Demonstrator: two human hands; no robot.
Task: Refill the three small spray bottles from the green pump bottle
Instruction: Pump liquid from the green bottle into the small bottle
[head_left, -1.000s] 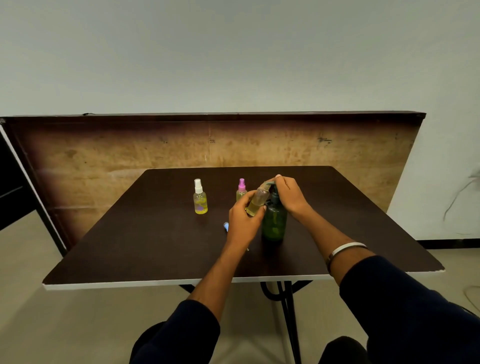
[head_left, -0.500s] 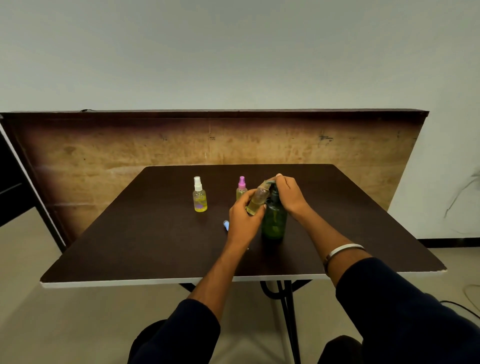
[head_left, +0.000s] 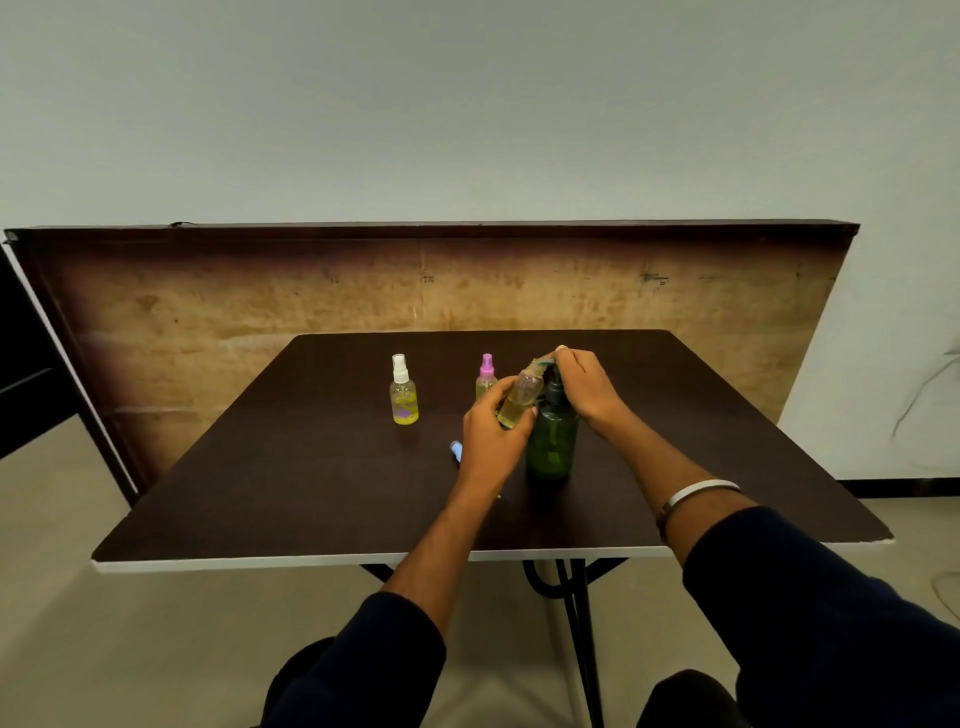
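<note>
At centre frame the green pump bottle (head_left: 552, 439) stands upright on the dark table (head_left: 311, 467). The right hand (head_left: 584, 387) lies over its pump head, fingers curled around the top. The left hand (head_left: 491, 441) grips an uncapped spray bottle (head_left: 521, 397), tilted, its mouth held up at the pump spout; yellowish liquid shows in its lower part. Behind the left hand stands a pink-capped bottle (head_left: 486, 375), partly hidden. Left of it, well apart, stands a white-capped bottle (head_left: 403, 391), holding yellow liquid. A small blue cap (head_left: 456, 449) lies on the table just left of the left hand. A pale bangle (head_left: 698, 491) circles the right wrist; both arms wear dark sleeves (head_left: 810, 623).

The table has a pale front edge and a dark metal leg (head_left: 579, 623) below. Behind it a worn brown board (head_left: 260, 312) leans against a plain light wall (head_left: 467, 104); the floor (head_left: 130, 649) is beige. A cable (head_left: 924, 389) hangs at the right edge of the frame.

Compared with the earlier frames, both hands and all bottles keep the same positions; only the view shifts slightly.
</note>
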